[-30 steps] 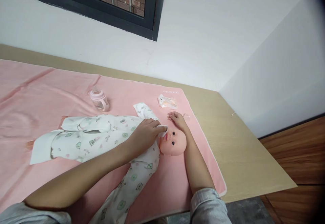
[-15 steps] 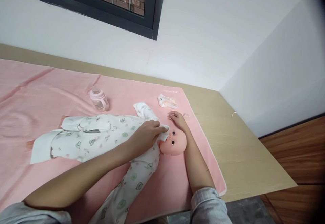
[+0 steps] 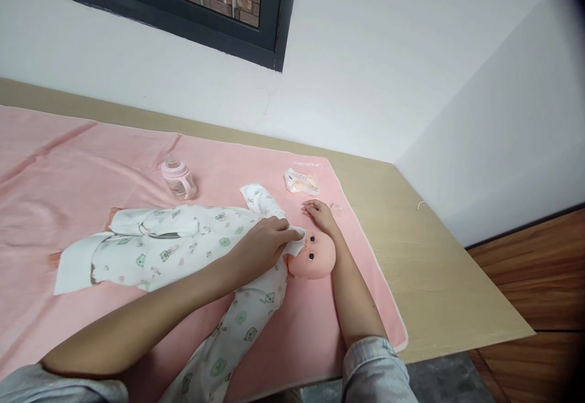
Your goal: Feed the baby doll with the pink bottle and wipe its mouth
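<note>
A baby doll lies on its back, its head to the right, dressed in a white romper printed with green and pink animals. Pinched in the fingers of my left hand is a small white cloth, held against the lower part of the doll's face. That hand crosses over the doll's chest. My right hand rests on the pink blanket beyond the head, fingers stretched out and holding nothing. The right forearm runs beside the top of the doll's head.
A pink baby bottle with handles stands on the blanket behind the doll's legs. Near my right fingers lies a crumpled clear packet, with a small clear item close by. The wooden tabletop meets white walls; a dark-framed window is above.
</note>
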The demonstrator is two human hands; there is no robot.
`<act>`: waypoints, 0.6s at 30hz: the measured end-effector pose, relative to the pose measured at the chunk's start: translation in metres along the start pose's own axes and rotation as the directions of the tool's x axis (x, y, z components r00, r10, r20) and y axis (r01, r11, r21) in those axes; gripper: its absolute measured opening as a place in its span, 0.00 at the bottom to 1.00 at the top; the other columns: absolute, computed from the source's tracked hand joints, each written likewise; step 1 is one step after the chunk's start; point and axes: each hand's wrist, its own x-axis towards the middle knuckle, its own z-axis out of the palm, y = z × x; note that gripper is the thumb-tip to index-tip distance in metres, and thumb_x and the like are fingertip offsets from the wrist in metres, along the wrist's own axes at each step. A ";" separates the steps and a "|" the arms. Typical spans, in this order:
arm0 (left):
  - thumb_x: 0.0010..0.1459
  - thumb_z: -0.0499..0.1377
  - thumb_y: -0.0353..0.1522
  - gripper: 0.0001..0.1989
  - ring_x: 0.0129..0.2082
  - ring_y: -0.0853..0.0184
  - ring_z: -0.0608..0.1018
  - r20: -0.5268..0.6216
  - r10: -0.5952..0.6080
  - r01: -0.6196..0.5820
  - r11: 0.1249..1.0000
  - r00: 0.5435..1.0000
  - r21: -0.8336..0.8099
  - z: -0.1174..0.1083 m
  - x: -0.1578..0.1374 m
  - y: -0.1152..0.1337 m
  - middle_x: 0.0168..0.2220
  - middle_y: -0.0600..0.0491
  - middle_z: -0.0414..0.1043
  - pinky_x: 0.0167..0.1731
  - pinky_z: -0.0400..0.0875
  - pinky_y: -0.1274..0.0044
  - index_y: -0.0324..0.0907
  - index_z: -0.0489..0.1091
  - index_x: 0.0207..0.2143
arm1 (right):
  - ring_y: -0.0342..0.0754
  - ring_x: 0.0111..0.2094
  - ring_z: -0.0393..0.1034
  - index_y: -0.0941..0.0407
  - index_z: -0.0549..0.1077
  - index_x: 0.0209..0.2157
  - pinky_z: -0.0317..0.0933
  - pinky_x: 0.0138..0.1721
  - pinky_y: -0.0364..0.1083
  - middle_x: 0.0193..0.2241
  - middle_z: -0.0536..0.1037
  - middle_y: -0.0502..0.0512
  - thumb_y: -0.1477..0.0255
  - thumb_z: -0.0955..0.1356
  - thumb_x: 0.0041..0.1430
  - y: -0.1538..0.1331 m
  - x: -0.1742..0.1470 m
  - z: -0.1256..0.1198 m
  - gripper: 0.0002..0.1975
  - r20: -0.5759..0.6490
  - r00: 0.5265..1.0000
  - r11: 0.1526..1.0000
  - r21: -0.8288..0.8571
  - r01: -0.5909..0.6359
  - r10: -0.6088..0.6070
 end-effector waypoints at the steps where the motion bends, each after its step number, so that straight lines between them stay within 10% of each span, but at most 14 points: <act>1: 0.57 0.47 0.17 0.21 0.31 0.65 0.67 0.010 0.002 -0.002 1.000 1.000 0.000 -0.001 0.000 0.001 0.29 0.53 0.64 0.34 0.63 0.75 0.41 0.74 0.43 | 0.43 0.34 0.75 0.58 0.75 0.36 0.69 0.44 0.45 0.34 0.79 0.55 0.71 0.68 0.54 0.000 0.000 0.000 0.08 -0.001 1.000 1.000 0.000 -0.002 0.002; 18: 0.61 0.51 0.21 0.14 0.31 0.65 0.70 0.124 0.035 -0.034 0.999 0.992 -0.012 -0.013 -0.003 0.000 0.27 0.55 0.70 0.41 0.61 0.71 0.42 0.74 0.36 | 0.42 0.32 0.74 0.58 0.74 0.36 0.69 0.42 0.44 0.32 0.79 0.54 0.73 0.67 0.54 -0.001 0.000 0.001 0.07 -0.013 1.000 1.000 0.007 -0.016 0.016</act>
